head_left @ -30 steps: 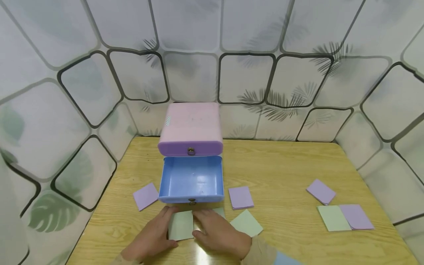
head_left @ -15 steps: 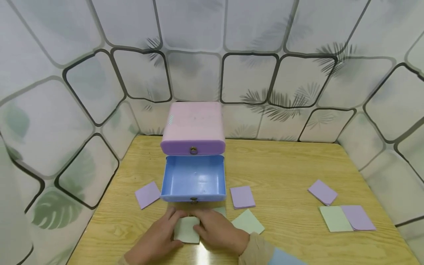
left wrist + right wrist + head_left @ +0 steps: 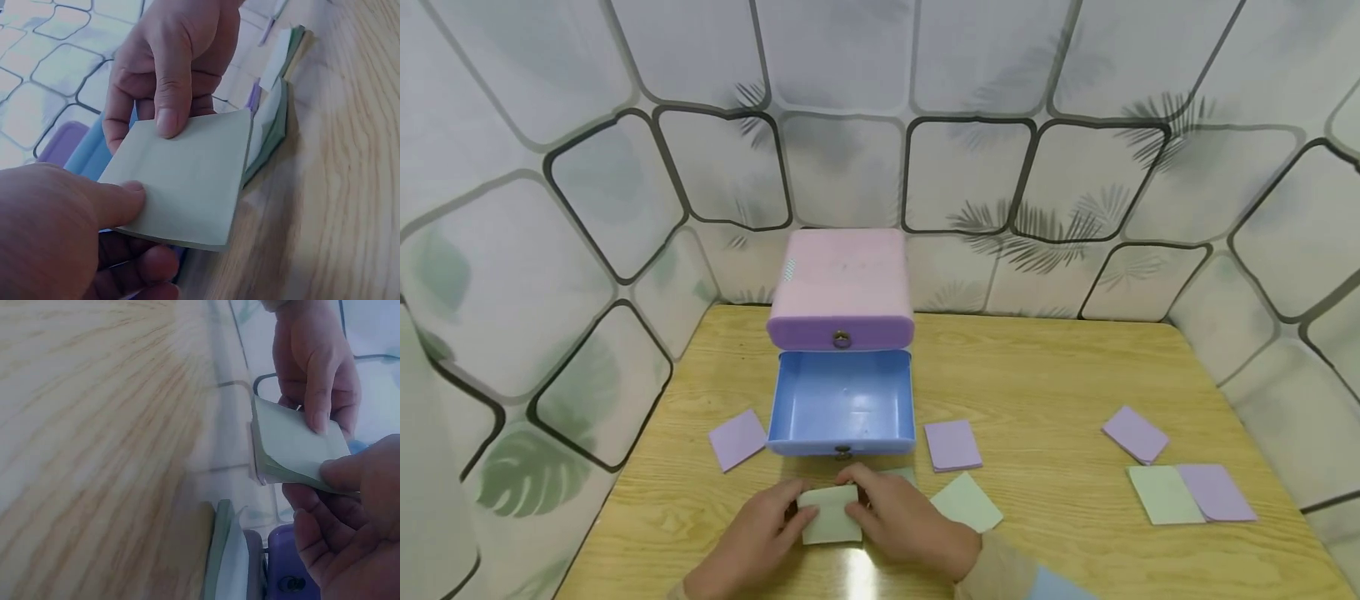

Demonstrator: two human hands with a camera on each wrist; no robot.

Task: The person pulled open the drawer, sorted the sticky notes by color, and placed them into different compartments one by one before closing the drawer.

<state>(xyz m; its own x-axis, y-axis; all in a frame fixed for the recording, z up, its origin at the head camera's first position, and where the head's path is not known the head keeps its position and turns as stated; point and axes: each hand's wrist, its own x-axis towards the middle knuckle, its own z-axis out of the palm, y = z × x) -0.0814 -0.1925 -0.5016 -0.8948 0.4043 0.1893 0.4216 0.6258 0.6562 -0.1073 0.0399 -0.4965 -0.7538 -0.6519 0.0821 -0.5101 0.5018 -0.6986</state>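
Observation:
A pale green sticky note pad (image 3: pixel 832 518) is held between both hands in front of the blue drawer (image 3: pixel 844 404). My left hand (image 3: pixel 758 527) pinches its left side, the thumb lying on the top sheet and the fingers underneath. On the opposite side, my right hand (image 3: pixel 906 523) pinches it the same way. The left wrist view shows the pad (image 3: pixel 181 181) raised over the wooden table, with the right hand (image 3: pixel 175 69) beyond it. Layered sheets show along the edge of the pad (image 3: pixel 300 440) in the right wrist view.
The drawer stands pulled out below a pink box (image 3: pixel 850 271) with a purple front. Purple pads lie left (image 3: pixel 737 440) and right (image 3: pixel 953 446) of it. A green pad (image 3: pixel 967 502) is by my right wrist. More pads (image 3: pixel 1165 494) lie at the far right.
The green pad was lying between my hands on the table; both hands have closed in and lifted it, thumbs now on top. The drawer and the other pads stay put.

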